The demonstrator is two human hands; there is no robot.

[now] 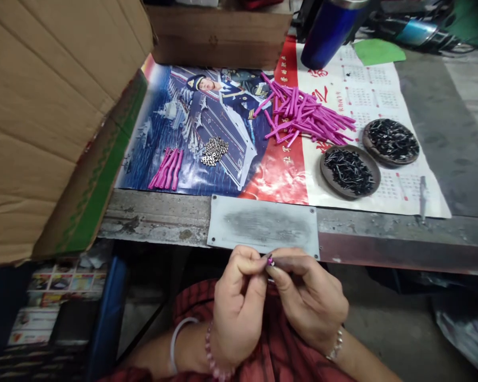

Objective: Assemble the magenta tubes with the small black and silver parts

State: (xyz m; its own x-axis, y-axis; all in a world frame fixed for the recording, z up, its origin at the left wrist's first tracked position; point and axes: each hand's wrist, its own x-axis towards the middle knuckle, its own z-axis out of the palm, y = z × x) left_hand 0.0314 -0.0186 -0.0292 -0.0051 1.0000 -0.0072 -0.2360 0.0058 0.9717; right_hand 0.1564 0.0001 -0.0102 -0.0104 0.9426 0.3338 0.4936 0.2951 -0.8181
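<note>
Nearest, the person's left hand [239, 305] and right hand [313, 300] meet just short of the bench edge, a pink beaded bracelet [212, 353] on the left wrist and a silvery one [335, 345] on the right. On each hand thumb and forefinger are closed to a pinch, and a small magenta piece [271, 261] sits right at their tips, the left fingertips on its left side, the right ones on its right. Only a bit of it shows, so how far it runs down behind the fingers cannot be told. Just beyond the knuckles a grey metal plate [263, 222] is fixed over the bench edge. Farther on, upon a printed poster [263, 183], a few magenta sticks [167, 168] lie side by side at left, with a heap of small metallic parts [215, 151] to their right. At right, two shallow dishes [330, 183] hold dark, thin pieces [349, 168], the second dish farther and more to the right. Left of that one spreads a loose magenta pile [306, 114]. Beyond it stand a blue tumbler [330, 34] and, to its left, a cardboard box [219, 37].
</note>
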